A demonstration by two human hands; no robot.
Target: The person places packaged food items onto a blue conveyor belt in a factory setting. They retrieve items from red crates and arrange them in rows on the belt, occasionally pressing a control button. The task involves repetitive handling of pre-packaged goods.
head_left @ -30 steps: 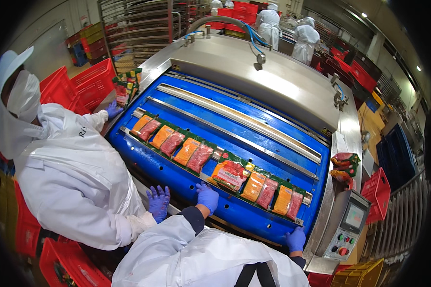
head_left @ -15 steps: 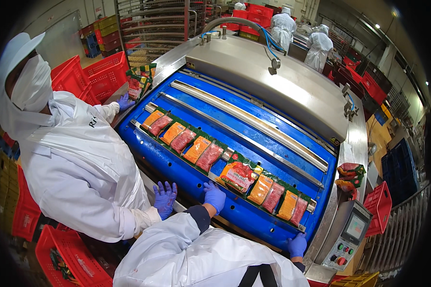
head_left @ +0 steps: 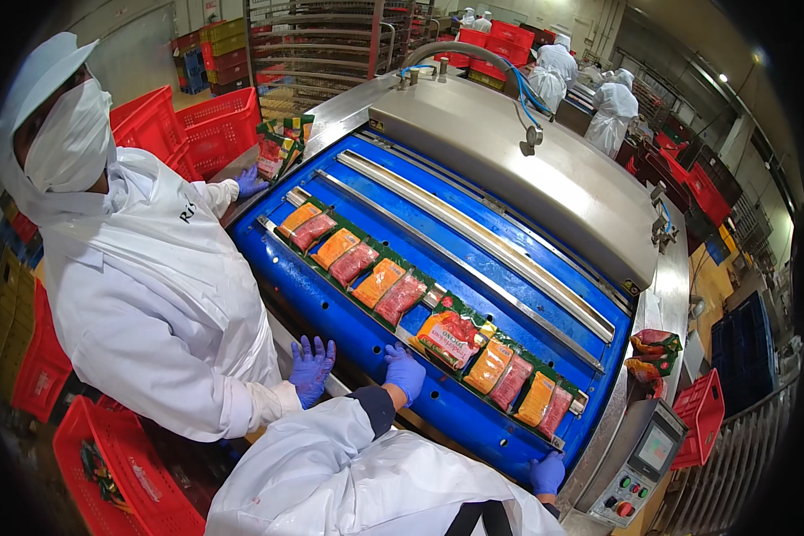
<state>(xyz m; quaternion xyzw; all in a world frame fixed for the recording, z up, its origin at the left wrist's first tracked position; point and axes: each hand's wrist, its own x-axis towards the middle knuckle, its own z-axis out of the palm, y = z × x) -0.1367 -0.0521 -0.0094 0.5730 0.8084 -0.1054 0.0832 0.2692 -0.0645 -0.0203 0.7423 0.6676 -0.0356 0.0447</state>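
My left hand [head_left: 404, 373], in a blue glove, lies on the front edge of the blue bed [head_left: 330, 304] with its fingers stretched toward the row of packs. My right hand [head_left: 548, 473], gloved alike, rests at the bed's right front corner, fingers laid on the edge just below the end of a metal bar. Neither holds anything. Several flat packs with orange and red halves, such as this pack [head_left: 493, 364], lie in a slanting row along the bar. One pack [head_left: 453, 338], nearest my left hand, shows a red and green printed front.
At left stands a co-worker [head_left: 161, 277], one gloved hand [head_left: 310, 371] beside my left arm, the other by stacked packs [head_left: 280, 147]. A steel lid [head_left: 518, 152] stands behind the bed. More packs [head_left: 654, 353] and a control panel [head_left: 639, 464] are at right; a red crate [head_left: 125, 473] is lower left.
The whole view has shifted a little, with the machine's far side now lower and farther right. Both my hands keep their places on the bed's edge, and the packs stay in their row.
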